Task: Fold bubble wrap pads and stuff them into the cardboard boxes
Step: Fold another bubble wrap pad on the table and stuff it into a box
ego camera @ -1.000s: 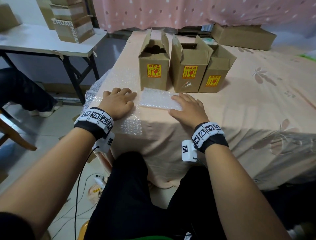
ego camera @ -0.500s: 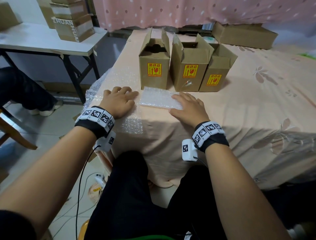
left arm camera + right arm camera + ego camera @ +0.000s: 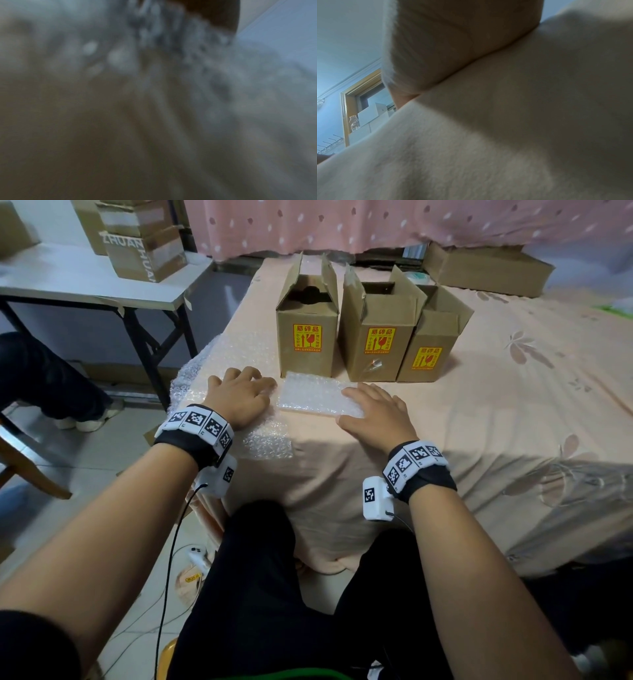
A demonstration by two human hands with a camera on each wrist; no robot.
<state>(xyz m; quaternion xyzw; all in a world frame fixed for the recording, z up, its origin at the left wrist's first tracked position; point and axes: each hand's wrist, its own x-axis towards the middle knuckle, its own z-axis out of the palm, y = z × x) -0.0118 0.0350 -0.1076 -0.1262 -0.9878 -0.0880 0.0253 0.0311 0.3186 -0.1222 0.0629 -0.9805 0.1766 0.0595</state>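
Note:
Three open cardboard boxes with yellow-red fragile labels stand in a row: left box (image 3: 307, 337), middle box (image 3: 378, 337), right box (image 3: 433, 347). In front of them a folded bubble wrap pad (image 3: 317, 398) lies flat on the peach cloth. My left hand (image 3: 239, 398) rests palm down on a larger bubble wrap sheet (image 3: 239, 354), fingers loosely bent by the pad's left edge. My right hand (image 3: 376, 414) lies flat with its fingertips on the pad's right end. The left wrist view shows only blurred bubble wrap (image 3: 171, 40); the right wrist view shows cloth (image 3: 488, 135).
The peach cloth (image 3: 513, 405) covers the work surface, with a flat cardboard box (image 3: 486, 268) at its back. A white folding table (image 3: 85, 285) with stacked boxes (image 3: 144, 244) stands to the left. Another person's leg (image 3: 41, 374) is at far left.

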